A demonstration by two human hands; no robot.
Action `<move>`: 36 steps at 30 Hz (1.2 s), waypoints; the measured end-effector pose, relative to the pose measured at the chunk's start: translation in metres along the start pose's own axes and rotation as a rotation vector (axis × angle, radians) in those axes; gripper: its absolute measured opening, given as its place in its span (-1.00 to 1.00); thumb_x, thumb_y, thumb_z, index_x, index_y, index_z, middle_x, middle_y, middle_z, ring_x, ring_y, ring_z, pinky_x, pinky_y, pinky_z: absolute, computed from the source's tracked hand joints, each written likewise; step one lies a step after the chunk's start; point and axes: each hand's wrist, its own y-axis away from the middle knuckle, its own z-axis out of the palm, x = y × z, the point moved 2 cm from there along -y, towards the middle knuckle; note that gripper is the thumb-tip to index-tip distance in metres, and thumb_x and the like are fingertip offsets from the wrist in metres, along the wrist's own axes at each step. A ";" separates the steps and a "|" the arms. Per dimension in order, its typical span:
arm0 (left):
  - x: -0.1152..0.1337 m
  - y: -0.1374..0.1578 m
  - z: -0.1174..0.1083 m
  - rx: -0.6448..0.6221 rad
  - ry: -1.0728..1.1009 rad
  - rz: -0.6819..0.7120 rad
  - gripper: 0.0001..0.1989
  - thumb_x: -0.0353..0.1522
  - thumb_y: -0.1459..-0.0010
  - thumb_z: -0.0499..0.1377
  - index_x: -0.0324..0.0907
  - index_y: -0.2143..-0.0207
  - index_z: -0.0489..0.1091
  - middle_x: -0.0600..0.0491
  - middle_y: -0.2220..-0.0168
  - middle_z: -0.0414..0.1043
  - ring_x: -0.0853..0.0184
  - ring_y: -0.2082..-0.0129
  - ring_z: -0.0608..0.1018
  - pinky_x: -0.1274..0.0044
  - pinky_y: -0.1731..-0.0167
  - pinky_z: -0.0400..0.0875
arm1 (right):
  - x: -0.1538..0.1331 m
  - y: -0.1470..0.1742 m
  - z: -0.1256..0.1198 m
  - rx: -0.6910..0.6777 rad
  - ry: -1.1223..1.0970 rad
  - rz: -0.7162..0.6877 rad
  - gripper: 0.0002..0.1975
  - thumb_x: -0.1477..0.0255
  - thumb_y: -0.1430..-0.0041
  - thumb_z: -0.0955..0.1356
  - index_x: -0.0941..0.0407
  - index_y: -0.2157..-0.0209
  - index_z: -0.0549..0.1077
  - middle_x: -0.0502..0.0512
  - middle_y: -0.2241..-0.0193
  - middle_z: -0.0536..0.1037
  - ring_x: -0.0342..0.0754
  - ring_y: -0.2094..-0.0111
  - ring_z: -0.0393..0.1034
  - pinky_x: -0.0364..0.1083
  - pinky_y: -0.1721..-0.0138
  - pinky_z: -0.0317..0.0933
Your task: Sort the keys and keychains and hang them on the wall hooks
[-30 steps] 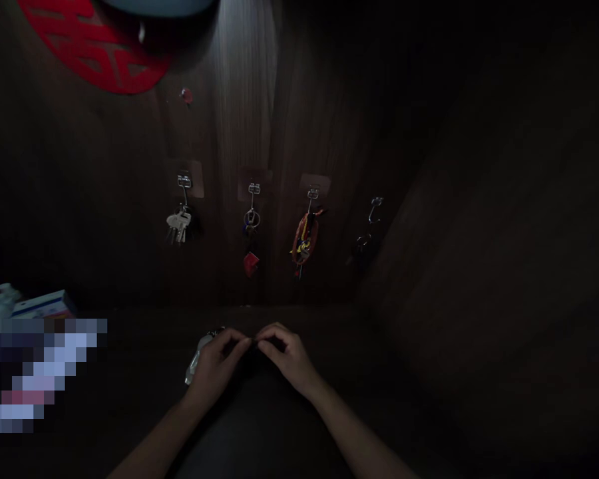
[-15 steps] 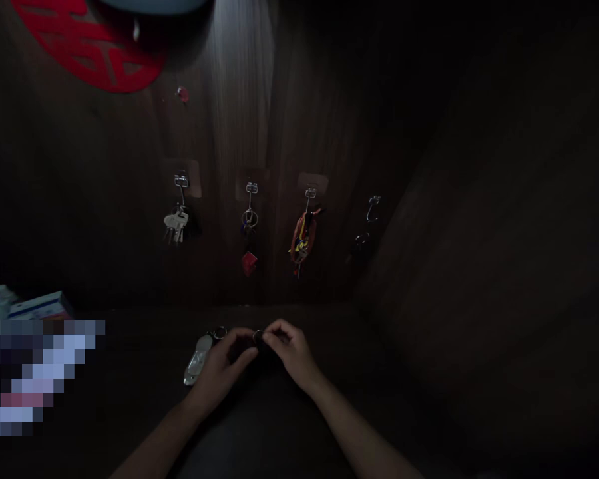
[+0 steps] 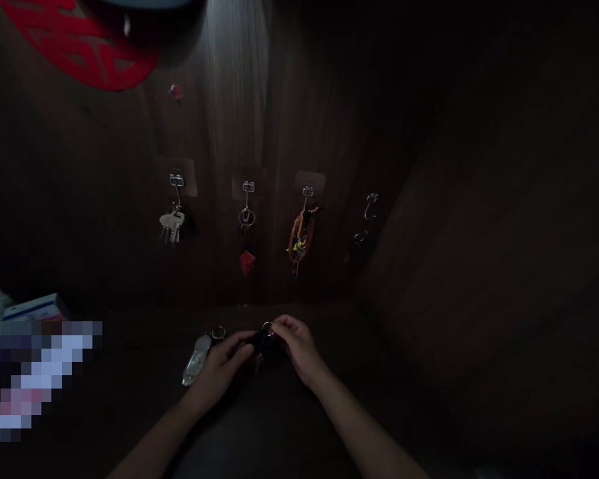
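Between my hands, above a dark surface, is a metal key ring (image 3: 266,324) with dark pieces hanging from it. One looks like a key (image 3: 258,362), but the dim light hides its details. My right hand (image 3: 297,344) pinches the ring's right side between thumb and fingertips. From the left, the thumb and fingers of my left hand (image 3: 218,374) close on a dark part of the same bunch. Just beyond my left hand lies a silver, long, rounded object (image 3: 198,356), partly covered by the hand, with a metal ring (image 3: 219,332) at its upper end.
On the dark wood wall, key bunches hang from metal hooks: silver keys (image 3: 172,223), a ring with a red tag (image 3: 247,261), and a colourful strap (image 3: 300,238). Farther right is another hook (image 3: 371,203). Boxes (image 3: 37,307) stand at left beside a blurred-out patch.
The ring has come up and right with my right hand, showing more of its loop. The dark bunch is now visible between my hands. The view has shifted slightly.
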 end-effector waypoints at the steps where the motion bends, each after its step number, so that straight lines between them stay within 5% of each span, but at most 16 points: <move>1: -0.001 0.000 0.000 -0.012 0.027 -0.020 -0.67 -0.24 -0.17 0.06 -0.05 0.03 0.38 0.12 0.18 0.56 0.27 0.18 0.57 0.47 0.12 0.44 | 0.000 0.000 0.000 0.000 -0.026 0.027 -0.79 0.30 0.08 0.42 0.13 0.56 0.38 -0.07 0.58 0.39 -0.18 0.52 0.24 -0.20 0.45 0.11; 7: -0.001 -0.001 0.002 -0.078 0.138 -0.090 -0.65 -0.21 -0.17 0.05 -0.03 0.01 0.38 0.14 0.12 0.52 0.28 0.23 0.59 0.46 0.09 0.41 | -0.004 0.001 -0.001 0.016 -0.055 0.062 -0.80 0.31 0.11 0.44 0.14 0.58 0.42 -0.05 0.58 0.42 -0.18 0.52 0.26 -0.19 0.44 0.11; 13: -0.003 0.000 0.002 -0.102 -0.019 -0.062 -0.65 -0.19 -0.17 0.04 -0.05 0.01 0.34 0.13 0.26 0.56 0.30 0.24 0.57 0.48 0.08 0.36 | -0.014 -0.001 -0.012 0.073 -0.004 -0.089 -0.83 0.33 0.06 0.41 0.13 0.56 0.42 -0.03 0.56 0.44 -0.16 0.50 0.25 -0.19 0.45 0.10; 19: -0.009 0.002 0.009 -0.164 -0.124 -0.043 -0.67 -0.19 -0.15 0.06 -0.11 0.08 0.36 0.06 0.26 0.53 0.33 0.32 0.55 0.51 0.19 0.38 | -0.037 -0.006 -0.036 0.271 -0.040 -0.275 -0.84 0.33 0.03 0.39 0.12 0.53 0.41 -0.05 0.54 0.42 -0.17 0.47 0.25 -0.19 0.41 0.11; 26: -0.010 0.003 0.014 -0.192 -0.254 -0.039 -0.69 -0.19 -0.14 0.05 -0.07 0.11 0.39 0.10 0.32 0.50 0.33 0.30 0.53 0.54 0.22 0.37 | -0.090 -0.025 -0.084 0.632 0.043 -0.567 -0.82 0.30 0.06 0.40 0.13 0.49 0.43 -0.05 0.51 0.44 -0.15 0.41 0.30 -0.17 0.33 0.15; 36: -0.014 0.001 0.014 -0.191 -0.275 -0.039 -0.71 -0.20 -0.13 0.05 -0.07 0.14 0.40 0.11 0.35 0.49 0.32 0.32 0.51 0.55 0.24 0.36 | -0.174 -0.048 -0.114 0.828 0.260 -0.858 -0.76 0.24 0.02 0.34 0.15 0.46 0.40 -0.03 0.51 0.44 -0.13 0.45 0.30 -0.15 0.39 0.19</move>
